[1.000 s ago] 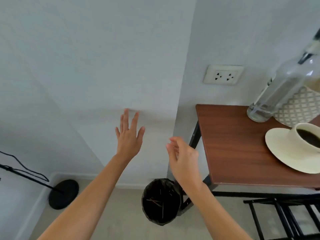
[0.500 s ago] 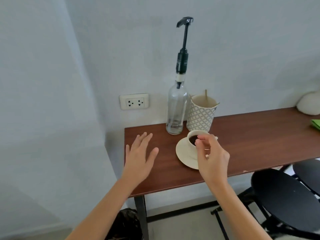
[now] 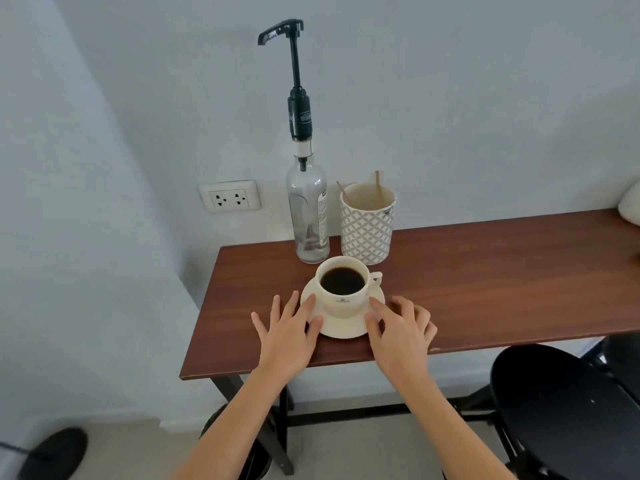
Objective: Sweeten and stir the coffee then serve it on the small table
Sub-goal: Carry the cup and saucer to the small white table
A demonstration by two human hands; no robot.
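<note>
A cream cup (image 3: 341, 301) full of black coffee stands on its saucer (image 3: 343, 330) near the front left of the brown table (image 3: 485, 278). My left hand (image 3: 287, 337) lies flat with its thumb and forefinger on the saucer's left rim. My right hand (image 3: 401, 334) touches the right rim, fingers spread. Neither hand grips anything. Behind the cup stands a clear glass pump bottle (image 3: 306, 216) with a black pump head, almost empty. Beside it, a patterned holder (image 3: 367, 230) has wooden stir sticks (image 3: 378, 183) in it.
The table is against a white wall with a socket (image 3: 229, 195). A black round stool (image 3: 561, 403) stands at the lower right. A white rounded object (image 3: 632, 202) sits at the table's far right edge. A dark bin (image 3: 214, 424) is under the table.
The view swung from the wall and bin to the table. Both hands came down from mid-air and now rest on either side of the saucer.
</note>
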